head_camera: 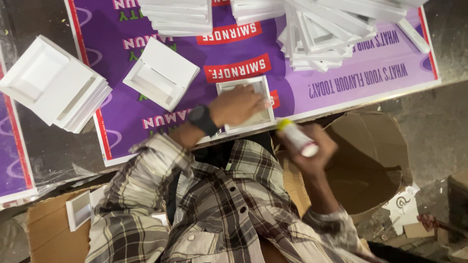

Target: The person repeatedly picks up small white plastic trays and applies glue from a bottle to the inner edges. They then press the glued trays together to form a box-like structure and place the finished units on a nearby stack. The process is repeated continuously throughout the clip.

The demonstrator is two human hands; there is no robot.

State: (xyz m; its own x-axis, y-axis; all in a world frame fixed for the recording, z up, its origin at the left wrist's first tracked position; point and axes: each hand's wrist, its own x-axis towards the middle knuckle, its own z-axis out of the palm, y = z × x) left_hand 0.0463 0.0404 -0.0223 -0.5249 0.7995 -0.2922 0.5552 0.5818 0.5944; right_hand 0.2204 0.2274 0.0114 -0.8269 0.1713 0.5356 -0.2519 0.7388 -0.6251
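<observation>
The left hand [237,105] lies flat on a small white square tray [246,103], fingers spread loosely and pressing down on its inside; nothing is clasped. A black wristwatch [202,120] sits on that wrist, above a plaid shirt sleeve [141,175]. The tray rests under the fingertips at the near edge of a purple printed board [302,78].

The right hand [314,148] is wrapped around a white tube with a yellow cap [297,138], fingers closed tight on it; the cap points toward the tray, just beside the left fingertips. Below this hand is an open brown cardboard box [370,160].

Beyond the left fingers lies another white folded tray [161,73], and farther off stand stacks of white trays [53,85], with more piled at the board's far edge [326,34].
</observation>
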